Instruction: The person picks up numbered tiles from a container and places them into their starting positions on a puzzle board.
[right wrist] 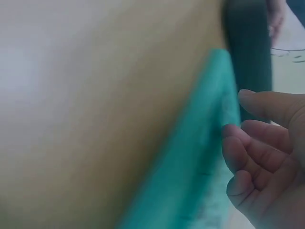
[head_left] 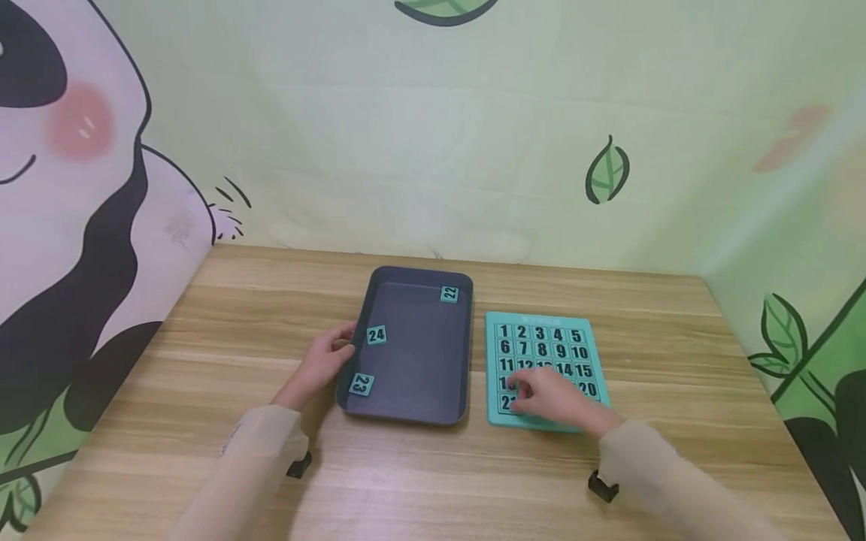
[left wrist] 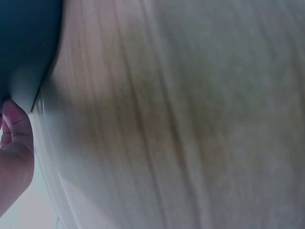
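Note:
A dark grey rectangular tray [head_left: 413, 353] lies on the table, and my left hand [head_left: 326, 362] grips its left rim. In the left wrist view the thumb of the left hand [left wrist: 16, 136] lies against the tray's wall [left wrist: 28, 57]. Loose number tiles lie in the tray: 22 [head_left: 449, 294], 24 [head_left: 376, 335] and 23 [head_left: 361, 385]. To the right is a turquoise number board [head_left: 497, 421] with rows of numbered tiles. Over its lower left part, near tile 21 [head_left: 506, 403], is my right hand [head_left: 551, 394]. Its fingers are loosely bent, with nothing visible between them in the right wrist view.
The wooden table [head_left: 406, 481] reaches back to a wall covering [head_left: 419, 150] printed with a panda and leaves. A narrow strip of table separates tray and board. Dark wrist straps [head_left: 602, 487] show at both sleeves.

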`<action>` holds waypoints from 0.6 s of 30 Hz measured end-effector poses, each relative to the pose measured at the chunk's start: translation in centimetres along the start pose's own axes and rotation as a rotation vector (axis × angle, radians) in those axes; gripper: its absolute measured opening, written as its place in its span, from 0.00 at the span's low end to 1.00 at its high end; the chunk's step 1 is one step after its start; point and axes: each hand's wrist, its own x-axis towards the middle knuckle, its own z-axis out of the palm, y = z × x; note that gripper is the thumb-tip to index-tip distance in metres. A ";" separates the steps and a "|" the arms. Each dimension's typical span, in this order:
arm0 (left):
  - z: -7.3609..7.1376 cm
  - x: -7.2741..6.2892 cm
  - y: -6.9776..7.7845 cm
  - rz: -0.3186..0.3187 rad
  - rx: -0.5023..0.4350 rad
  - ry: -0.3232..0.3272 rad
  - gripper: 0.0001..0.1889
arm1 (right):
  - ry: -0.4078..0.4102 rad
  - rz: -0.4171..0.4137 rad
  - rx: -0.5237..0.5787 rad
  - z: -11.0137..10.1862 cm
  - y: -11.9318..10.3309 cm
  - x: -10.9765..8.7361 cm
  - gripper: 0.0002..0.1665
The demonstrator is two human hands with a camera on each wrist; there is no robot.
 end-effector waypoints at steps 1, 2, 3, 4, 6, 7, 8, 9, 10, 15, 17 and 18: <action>0.0 0.0 0.0 0.003 0.001 0.001 0.23 | 0.000 -0.004 -0.001 -0.4 -0.3 0.3 0.19; 0.0 0.0 0.0 0.008 0.003 0.002 0.23 | 0.005 -0.010 -0.007 -0.9 -0.5 0.7 0.19; 0.0 0.0 0.0 0.008 0.004 0.004 0.23 | 0.015 -0.015 -0.006 -1.4 -0.9 1.1 0.19; 0.0 0.0 0.0 0.010 0.006 0.005 0.23 | 0.027 -0.023 -0.005 -1.9 -1.2 1.5 0.19; -0.1 0.0 0.0 0.015 0.002 0.002 0.23 | 0.053 -0.041 -0.003 -2.8 -1.8 2.4 0.19; -0.1 0.0 0.0 0.016 -0.001 0.002 0.23 | 0.061 -0.042 0.005 -3.2 -2.0 2.8 0.19; -0.1 0.0 0.0 0.018 -0.001 0.003 0.23 | 0.069 -0.040 0.010 -3.5 -2.1 3.3 0.19; -0.1 0.0 0.0 0.018 -0.001 0.003 0.23 | 0.074 -0.038 0.018 -3.7 -2.3 3.8 0.20; -0.1 0.0 0.0 0.022 -0.001 0.001 0.23 | 0.074 -0.037 0.028 -3.9 -2.4 4.3 0.20; -0.1 0.0 -0.2 0.025 0.005 0.003 0.23 | 0.097 -0.025 0.064 -4.4 -3.0 6.6 0.20; -0.1 0.1 -0.3 0.028 0.001 0.002 0.23 | 0.105 0.000 0.072 -4.5 -3.1 7.5 0.20; -0.1 0.1 -0.3 0.031 0.000 0.002 0.23 | 0.109 0.007 0.075 -4.5 -3.2 7.9 0.21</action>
